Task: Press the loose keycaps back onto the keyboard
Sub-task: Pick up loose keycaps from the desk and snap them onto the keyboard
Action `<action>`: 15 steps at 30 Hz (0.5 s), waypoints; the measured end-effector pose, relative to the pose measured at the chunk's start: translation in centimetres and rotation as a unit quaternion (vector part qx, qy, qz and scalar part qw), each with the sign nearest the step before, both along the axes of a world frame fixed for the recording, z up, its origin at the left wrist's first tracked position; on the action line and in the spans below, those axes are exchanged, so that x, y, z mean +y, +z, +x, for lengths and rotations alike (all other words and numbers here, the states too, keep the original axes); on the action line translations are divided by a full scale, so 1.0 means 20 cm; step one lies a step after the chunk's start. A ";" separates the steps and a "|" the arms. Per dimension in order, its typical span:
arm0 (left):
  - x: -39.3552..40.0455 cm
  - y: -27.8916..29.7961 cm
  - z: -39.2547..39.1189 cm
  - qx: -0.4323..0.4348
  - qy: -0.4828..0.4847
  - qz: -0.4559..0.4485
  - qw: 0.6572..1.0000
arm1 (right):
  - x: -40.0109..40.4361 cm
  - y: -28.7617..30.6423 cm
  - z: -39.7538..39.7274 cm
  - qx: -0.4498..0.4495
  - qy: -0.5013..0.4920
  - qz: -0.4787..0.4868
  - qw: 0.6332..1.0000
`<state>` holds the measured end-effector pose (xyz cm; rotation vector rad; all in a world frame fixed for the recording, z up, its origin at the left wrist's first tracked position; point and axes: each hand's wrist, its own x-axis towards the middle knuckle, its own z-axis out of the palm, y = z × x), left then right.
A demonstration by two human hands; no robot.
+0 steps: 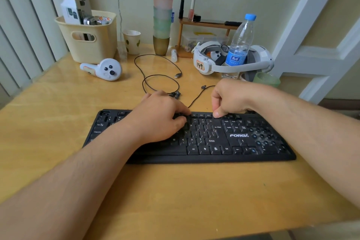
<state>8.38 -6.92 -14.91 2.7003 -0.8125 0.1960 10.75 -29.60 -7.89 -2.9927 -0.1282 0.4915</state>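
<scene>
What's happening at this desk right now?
A person is working on a black keyboard lying on a wooden desk. The left hand rests on the middle keys, fingers spread over them. The right hand is curled, its thumb pressing down at the function-key row. The number pad on the right has bare switch posts, so keycaps are still missing there.
</scene>
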 end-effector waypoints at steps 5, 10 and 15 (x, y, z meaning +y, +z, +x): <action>0.14 0.04 0.07 -0.022 0.075 -0.033 0.996 | 0.10 0.00 0.11 -0.085 -0.001 0.068 0.994; 0.27 0.04 0.12 -0.009 0.153 -0.067 0.986 | 0.31 -0.21 0.26 -0.159 0.030 0.116 0.980; 0.27 0.04 0.12 -0.008 0.167 -0.063 0.984 | 0.36 -0.26 0.36 -0.150 0.069 0.049 0.985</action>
